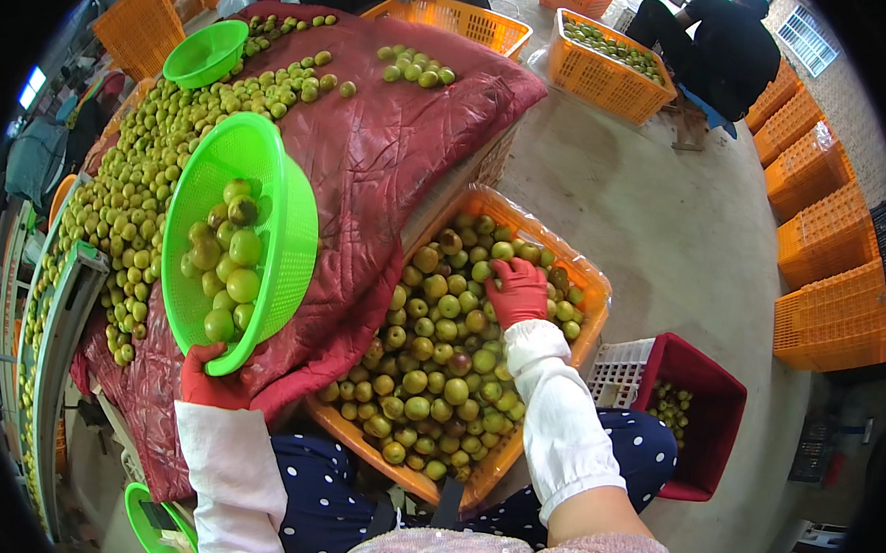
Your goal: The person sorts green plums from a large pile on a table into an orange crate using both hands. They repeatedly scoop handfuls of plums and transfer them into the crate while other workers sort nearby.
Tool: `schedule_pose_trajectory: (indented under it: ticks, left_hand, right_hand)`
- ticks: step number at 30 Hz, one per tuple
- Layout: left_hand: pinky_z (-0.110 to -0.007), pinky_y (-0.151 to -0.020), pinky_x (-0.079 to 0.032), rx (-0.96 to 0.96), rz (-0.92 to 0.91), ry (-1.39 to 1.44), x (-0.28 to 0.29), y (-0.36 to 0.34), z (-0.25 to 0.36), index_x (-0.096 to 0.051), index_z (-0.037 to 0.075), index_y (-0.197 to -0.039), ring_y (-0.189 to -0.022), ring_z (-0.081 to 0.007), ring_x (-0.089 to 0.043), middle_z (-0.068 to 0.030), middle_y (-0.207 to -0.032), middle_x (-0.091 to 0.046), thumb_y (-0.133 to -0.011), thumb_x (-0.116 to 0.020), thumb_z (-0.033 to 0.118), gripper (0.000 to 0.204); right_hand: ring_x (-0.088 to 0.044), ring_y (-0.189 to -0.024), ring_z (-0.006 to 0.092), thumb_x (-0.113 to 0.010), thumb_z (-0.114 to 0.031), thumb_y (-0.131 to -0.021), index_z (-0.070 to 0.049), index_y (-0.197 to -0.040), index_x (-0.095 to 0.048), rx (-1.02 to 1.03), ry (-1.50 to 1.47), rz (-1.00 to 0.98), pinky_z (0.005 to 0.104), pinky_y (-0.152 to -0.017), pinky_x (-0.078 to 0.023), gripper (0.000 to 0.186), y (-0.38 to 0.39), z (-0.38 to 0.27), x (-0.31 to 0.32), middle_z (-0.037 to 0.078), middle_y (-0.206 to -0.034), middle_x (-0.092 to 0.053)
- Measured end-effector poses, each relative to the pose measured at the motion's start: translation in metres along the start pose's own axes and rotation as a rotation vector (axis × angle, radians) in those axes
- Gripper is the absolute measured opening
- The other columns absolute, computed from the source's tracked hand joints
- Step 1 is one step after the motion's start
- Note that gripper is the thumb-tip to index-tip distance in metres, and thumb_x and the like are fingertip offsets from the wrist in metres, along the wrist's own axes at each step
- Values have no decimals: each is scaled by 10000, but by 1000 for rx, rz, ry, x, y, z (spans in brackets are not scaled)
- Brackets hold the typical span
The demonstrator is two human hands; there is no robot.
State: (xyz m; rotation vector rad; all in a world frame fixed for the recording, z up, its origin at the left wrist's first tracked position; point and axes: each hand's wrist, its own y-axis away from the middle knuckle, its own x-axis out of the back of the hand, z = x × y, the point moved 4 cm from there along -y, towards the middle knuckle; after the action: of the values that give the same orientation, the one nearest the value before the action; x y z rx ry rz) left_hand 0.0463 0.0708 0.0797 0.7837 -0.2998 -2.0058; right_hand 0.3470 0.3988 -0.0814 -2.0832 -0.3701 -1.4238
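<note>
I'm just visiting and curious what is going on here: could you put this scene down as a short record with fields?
Left hand: red glove, grips the rim of a green colander part-filled with green fruit
Right hand: red glove, resting on fruit in the orange crate
Fruit: small, round, green, some brownish
Table: red cloth with loose fruit and a second green colander
Nearby: red crate, stacked orange crates, a seated person

fruit-filled crate point(593, 284), bare floor point(666, 218) rightward
</note>
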Motion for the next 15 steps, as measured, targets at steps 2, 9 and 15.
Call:
schedule_pose_trajectory:
  ticks: [2,9,15]
  left_hand:
    - [-241,-459,-455,0,-30,-7,-2,2,3,-476,11,-1284,-836,-314,-696,-166,-1080,-679,-758,-539,178,555]
    - [-332,-672,-558,30,-144,115,3,-14,0,-495,-6,-1248,-887,-286,-670,-149,-1074,-663,-767,-580,129,506]
    - [-311,-514,-476,6,-91,140,-10,-7,-2,-493,-18,-1203,-763,-296,-667,-172,-990,-672,-793,-571,148,450]
  right_hand:
    - [-558,-983,259,-659,-411,-804,-197,-919,-666,-204,59,-203,429,-886,-395,242,5,23,8,48,-957,-594]
    - [-571,-946,276,-718,-318,-782,-188,-909,-695,-23,-117,2,411,-844,-431,183,74,17,41,36,-977,-611]
    - [-599,-980,329,-681,-331,-820,-89,-1125,-642,265,-378,-192,402,-847,-490,392,126,-66,60,115,-1062,-612]
